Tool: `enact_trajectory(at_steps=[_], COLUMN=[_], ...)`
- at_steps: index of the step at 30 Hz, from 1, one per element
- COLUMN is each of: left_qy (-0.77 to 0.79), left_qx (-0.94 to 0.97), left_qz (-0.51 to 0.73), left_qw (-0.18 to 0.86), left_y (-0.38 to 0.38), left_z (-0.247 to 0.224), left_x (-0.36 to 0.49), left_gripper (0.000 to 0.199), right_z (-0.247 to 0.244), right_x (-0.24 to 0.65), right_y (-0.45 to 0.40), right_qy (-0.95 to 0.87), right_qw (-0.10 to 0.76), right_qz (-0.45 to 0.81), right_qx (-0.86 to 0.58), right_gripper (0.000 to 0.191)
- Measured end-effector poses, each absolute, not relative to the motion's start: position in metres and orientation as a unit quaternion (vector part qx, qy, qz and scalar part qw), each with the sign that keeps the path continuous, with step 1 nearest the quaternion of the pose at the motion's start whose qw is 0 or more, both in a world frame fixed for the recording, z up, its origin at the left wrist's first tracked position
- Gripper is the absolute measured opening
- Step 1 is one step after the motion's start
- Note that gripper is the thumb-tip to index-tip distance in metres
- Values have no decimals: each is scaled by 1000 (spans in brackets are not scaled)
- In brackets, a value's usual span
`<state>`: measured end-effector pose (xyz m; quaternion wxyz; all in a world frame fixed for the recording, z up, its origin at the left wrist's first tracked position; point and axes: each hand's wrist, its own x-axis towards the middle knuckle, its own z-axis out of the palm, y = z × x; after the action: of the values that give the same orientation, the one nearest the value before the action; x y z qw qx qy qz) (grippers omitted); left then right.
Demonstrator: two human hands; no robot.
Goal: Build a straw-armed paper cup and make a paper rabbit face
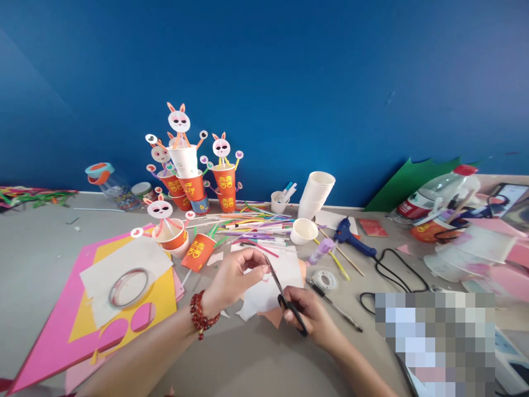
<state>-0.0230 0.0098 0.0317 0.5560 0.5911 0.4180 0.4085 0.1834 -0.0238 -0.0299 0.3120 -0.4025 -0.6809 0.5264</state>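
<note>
Holding the scissors (pixel 283 298) in your right hand (pixel 312 311), you have your fingers wrapped around the black handles, with the blades pointing up toward your left hand (pixel 242 270). The scissors lie between your two hands, over white paper (pixel 258 295) on the table (pixel 215 364), and their tip comes close to your left fingertips. Those fingers curl in toward the thumb; you cannot tell from here whether they pinch anything.

Gold double-happiness characters (囍) stand out on the tipped orange cup (pixel 198 252) and on the upright cup (pixel 224 181) behind it. The clear bottle (pixel 444 190) wears a red label whose lettering is too small to read, as is the print inside the tape roll (pixel 117 286).

A pixelated patch (pixel 433 344) hides the lower right. Your forearms run off the bottom edge, and the pale cups (pixel 467 251) at far right look smeared.
</note>
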Motion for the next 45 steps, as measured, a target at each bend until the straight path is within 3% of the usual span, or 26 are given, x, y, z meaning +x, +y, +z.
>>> enact_trajectory(at_steps=[31, 45], left_qy=[415, 451], left_qx=[593, 633], left_qz=[408, 356], left_qw=[556, 519], left_y=[10, 16], left_z=[32, 32], left_x=[-24, -32], left_gripper=[9, 8], right_z=[-32, -34], right_x=[184, 192], right_y=[-23, -16], right_qy=[-662, -694], right_qw=[312, 294], right_qz=[543, 485], right_qx=[-412, -443], right_gripper=[61, 62])
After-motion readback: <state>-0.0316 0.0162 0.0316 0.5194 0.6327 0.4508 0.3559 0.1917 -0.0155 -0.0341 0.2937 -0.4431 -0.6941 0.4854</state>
